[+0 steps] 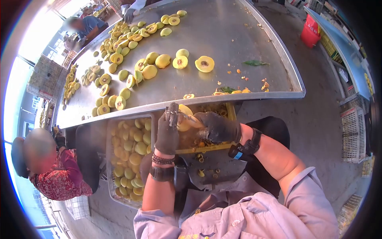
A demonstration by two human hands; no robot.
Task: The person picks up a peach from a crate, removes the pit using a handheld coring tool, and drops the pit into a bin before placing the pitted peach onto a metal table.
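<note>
Just below the near edge of the metal table (238, 44), my left hand (167, 129), in a dark glove, is closed on a yellow fruit (183, 119). My right hand (217, 126), also in a dark glove, is closed round a thin metal tool (190, 116) that touches the fruit. The tool's handle is hidden in my palm. Beneath my hands a yellow crate (234, 115) holds peel and scraps. Halved fruit (204, 63) with brown centres lies on the table above.
A crate (152, 131) full of yellow fruit stands at lower left. More fruit (119, 44) is heaped at the table's far left. A co-worker (65, 171) sits at left, another (85, 28) at upper left. A red bucket (310, 32) and white crates (353, 135) stand right.
</note>
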